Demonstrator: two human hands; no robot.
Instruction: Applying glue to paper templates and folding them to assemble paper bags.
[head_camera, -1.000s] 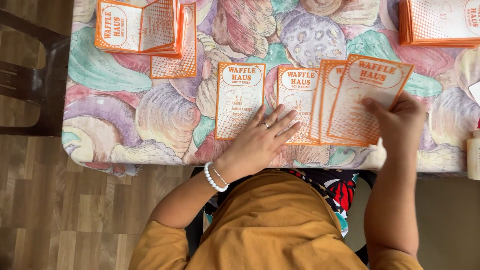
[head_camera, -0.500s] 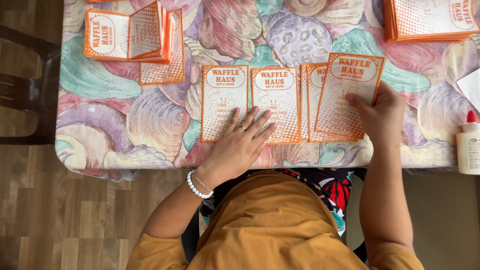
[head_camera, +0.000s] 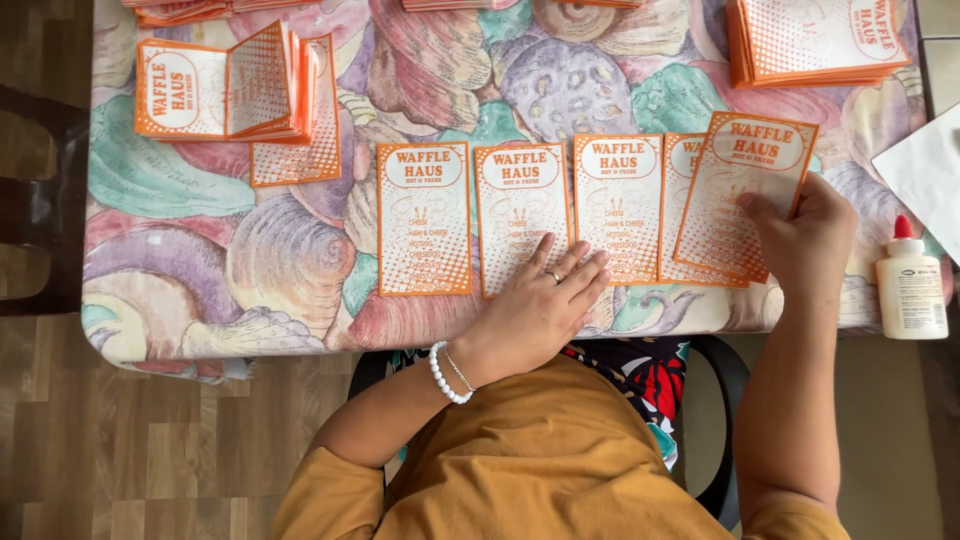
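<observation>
Her right hand (head_camera: 805, 235) pinches an orange-and-white menu card (head_camera: 742, 195), tilted over the end of the card row (head_camera: 520, 215) on the shell-patterned tablecloth (head_camera: 200, 260). The left hand (head_camera: 540, 305) lies flat, fingers spread, pinning the middle cards. It looks like laying out; the held card wants squaring beside its neighbour.

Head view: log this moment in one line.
left hand flat on cards | right hand holds tilted orange card | glue bottle upright

Orange-and-white menu card (head_camera: 742, 195) held tilted in right hand (head_camera: 808, 240), overlapping card beneath (head_camera: 680, 190). Three matching cards laid flat in row on worktop (head_camera: 200, 260): left card (head_camera: 423, 218), middle card (head_camera: 520, 215) touched by left hand (head_camera: 535, 310) fingertips, third card (head_camera: 617, 205).
</observation>
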